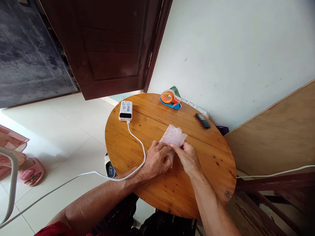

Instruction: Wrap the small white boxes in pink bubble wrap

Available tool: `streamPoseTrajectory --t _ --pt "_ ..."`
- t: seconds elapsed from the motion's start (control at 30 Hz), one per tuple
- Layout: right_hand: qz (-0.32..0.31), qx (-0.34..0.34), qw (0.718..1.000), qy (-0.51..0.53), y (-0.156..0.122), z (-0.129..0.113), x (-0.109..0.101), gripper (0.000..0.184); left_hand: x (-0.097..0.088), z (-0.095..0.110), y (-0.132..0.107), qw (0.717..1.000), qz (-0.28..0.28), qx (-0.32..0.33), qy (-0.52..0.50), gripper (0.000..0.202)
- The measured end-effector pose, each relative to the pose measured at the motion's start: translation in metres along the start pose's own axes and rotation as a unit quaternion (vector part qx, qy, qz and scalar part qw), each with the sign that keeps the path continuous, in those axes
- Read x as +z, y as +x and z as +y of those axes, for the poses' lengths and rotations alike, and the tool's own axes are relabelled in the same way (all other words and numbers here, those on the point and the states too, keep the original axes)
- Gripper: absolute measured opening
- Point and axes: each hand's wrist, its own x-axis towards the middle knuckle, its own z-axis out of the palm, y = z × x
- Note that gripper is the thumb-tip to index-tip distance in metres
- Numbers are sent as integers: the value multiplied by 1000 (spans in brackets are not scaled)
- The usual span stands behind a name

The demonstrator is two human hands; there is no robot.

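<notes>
A small pinkish bubble wrap packet (172,135) is held just above or on the round wooden table (137,137); I cannot tell whether it touches the wood. My left hand (158,157) closes on its near left side with the fingers curled over it. On the right edge, my right hand (188,157) pinches the wrap between thumb and fingers. Whatever the wrap contains is hidden. A white cable (142,147) runs across my left wrist to a white power bank (126,110) at the table's left.
An orange and blue tape dispenser (170,99) stands at the table's far edge. A dark, blurred-out object (203,121) lies to its right. Beyond are a brown door (110,49) and a white wall (221,59). A pink slipper (31,172) is on the floor at left.
</notes>
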Motion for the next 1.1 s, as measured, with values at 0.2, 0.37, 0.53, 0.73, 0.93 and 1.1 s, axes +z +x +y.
streamPoseTrajectory --t 0.2,0.37,0.53,0.73,0.93,1.1 --pt "-19 -5 1000 -21 1 -6 -1 29 1 -2 -1 1000 24 16 -1 43" --pt "-51 20 997 -59 0 -20 -5 30 1 -3 -1 1000 17 -4 5 37" --pt "-93 22 995 -27 -1 -21 -17 28 2 -3 -2 1000 18 -7 8 33" --pt "-17 3 1000 -16 11 -7 -10 31 4 -4 -2 1000 25 -1 9 31" --pt "22 -45 999 -14 8 -4 0 28 4 -5 -5 1000 14 -22 -11 33" --pt "2 -73 997 -6 -6 -7 -3 20 1 -1 -6 992 45 -114 -13 34"
